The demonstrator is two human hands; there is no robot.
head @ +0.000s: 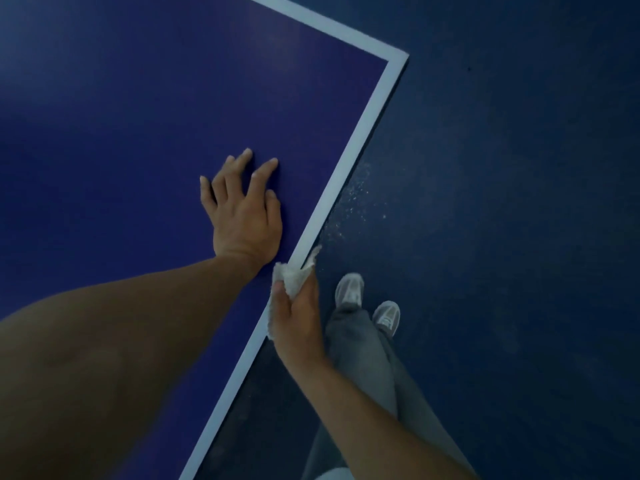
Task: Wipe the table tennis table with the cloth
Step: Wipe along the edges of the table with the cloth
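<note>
Right at the table's [138,116] white-lined edge, the right hand [299,323] grips the bunched cloth [292,277], its length following that edge toward the corner; left hand [242,209] lies spread flat on top.

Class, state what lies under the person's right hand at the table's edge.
A white cloth lies under the right hand, gripped against the table's white edge line. Its middle is covered.
</note>
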